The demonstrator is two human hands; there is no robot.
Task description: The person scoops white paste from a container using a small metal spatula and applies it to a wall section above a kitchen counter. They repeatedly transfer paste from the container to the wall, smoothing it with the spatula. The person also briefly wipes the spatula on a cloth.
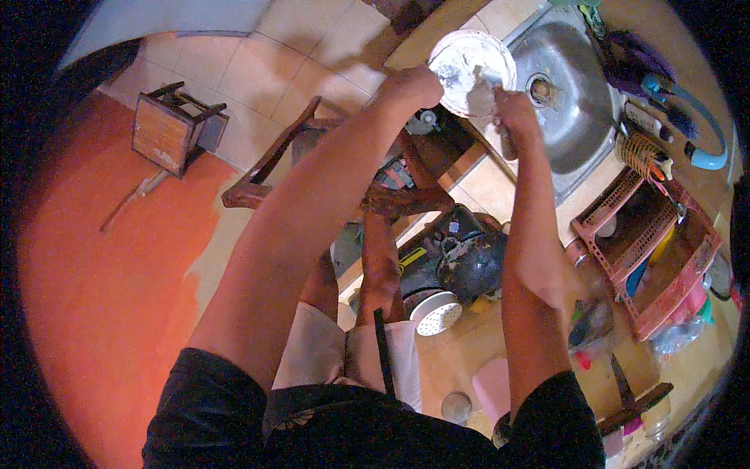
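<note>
A round white plate (466,48) with soapy smears is held tilted at the left edge of a steel sink (578,94). My left hand (414,84) grips the plate's near rim. My right hand (512,105) presses a pale wad, perhaps a sponge (486,92), against the plate's face; what the wad is I cannot tell for sure. Both forearms reach up from the lower edge of the picture.
A pink dish rack (648,250) stands right of the sink, with brushes and a blue-handled tool (699,133) behind it. A wooden stool (344,168), a black pot (469,258) and a white strainer (436,313) sit below the counter. A small wooden box (168,129) lies on the floor.
</note>
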